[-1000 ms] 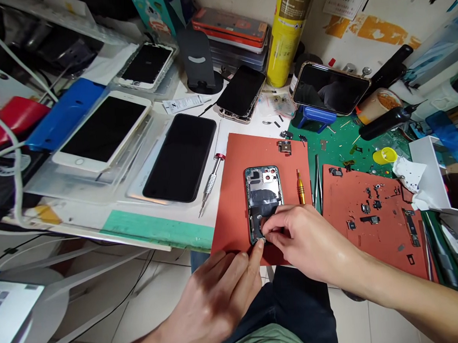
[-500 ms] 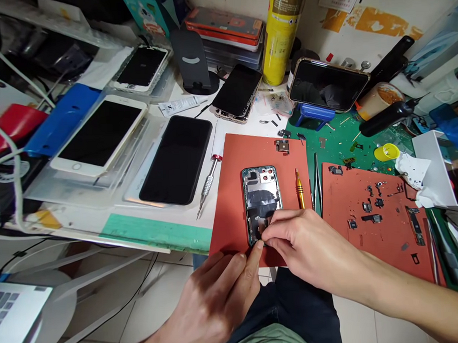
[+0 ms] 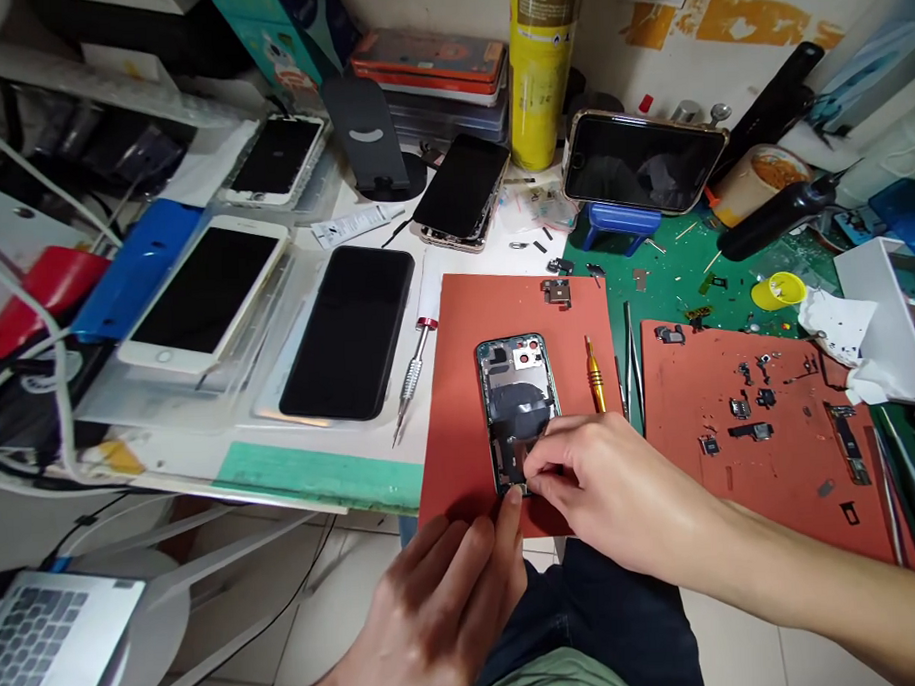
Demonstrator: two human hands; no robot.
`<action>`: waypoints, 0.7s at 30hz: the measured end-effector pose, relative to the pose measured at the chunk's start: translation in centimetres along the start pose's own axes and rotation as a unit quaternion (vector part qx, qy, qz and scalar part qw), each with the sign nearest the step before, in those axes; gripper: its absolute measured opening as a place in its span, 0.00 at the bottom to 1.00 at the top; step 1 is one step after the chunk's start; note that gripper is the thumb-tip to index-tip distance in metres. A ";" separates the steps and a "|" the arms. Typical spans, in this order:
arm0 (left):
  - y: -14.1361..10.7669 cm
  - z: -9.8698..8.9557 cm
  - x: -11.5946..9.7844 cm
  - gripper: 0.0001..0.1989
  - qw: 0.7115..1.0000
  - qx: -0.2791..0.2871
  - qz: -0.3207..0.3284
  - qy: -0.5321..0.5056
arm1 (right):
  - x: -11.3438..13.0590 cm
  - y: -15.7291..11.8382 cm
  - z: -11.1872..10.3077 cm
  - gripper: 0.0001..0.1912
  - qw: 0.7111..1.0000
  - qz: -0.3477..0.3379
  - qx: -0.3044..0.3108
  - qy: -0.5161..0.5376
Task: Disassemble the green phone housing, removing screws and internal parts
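An opened phone housing (image 3: 520, 396) with bare metal and a dark patch inside lies on the left red mat (image 3: 459, 383). My left hand (image 3: 452, 603) is at the housing's bottom edge, fingers closed together, one fingertip pressing the lower rim. At the lower right corner my right hand (image 3: 605, 488) is closed in a pinch, thumb and index finger against the housing. Whatever lies between those fingertips is too small or hidden to make out. To the right of the housing lies a gold screwdriver (image 3: 595, 375).
Tweezers (image 3: 633, 367) lie between the two mats. Several small phone parts (image 3: 751, 432) are spread over the right mat. To the left are a silver screwdriver (image 3: 408, 385), a black phone (image 3: 348, 332) and a white phone (image 3: 205, 292). A propped phone (image 3: 642, 161) stands behind.
The camera view has shifted slightly, bringing more of the laptop into sight. Both hands stay at the housing's lower end, with only slight movement of the fingers.
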State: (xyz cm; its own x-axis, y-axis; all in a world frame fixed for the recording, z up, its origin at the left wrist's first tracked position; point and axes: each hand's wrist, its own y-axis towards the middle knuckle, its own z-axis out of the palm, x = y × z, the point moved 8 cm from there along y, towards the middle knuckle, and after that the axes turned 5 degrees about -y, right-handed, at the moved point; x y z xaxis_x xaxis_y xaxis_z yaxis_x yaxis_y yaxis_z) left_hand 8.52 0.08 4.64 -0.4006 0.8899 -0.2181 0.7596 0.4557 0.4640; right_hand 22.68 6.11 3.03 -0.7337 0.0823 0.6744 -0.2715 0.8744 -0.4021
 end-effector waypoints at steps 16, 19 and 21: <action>0.1 -0.1 -0.7 0.23 0.999 -0.015 -0.001 0.046 | 0.7 0.1 0.0 0.18 1.000 0.023 -0.001 -0.017; -0.3 0.2 -0.7 0.24 0.998 -0.015 -0.007 0.061 | 0.6 0.1 0.1 0.17 0.999 0.035 -0.002 -0.018; -0.4 0.4 -0.7 0.24 0.998 -0.012 -0.004 0.062 | 0.6 0.1 0.1 0.17 0.999 0.039 -0.008 -0.018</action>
State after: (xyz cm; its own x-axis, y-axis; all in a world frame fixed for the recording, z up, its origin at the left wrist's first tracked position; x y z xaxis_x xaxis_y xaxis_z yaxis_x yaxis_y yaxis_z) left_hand 8.67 -0.77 4.28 -0.4672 0.8766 -0.1152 0.7447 0.4604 0.4832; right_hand 22.11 6.21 3.33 -0.7737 0.1339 0.6192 -0.2031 0.8734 -0.4427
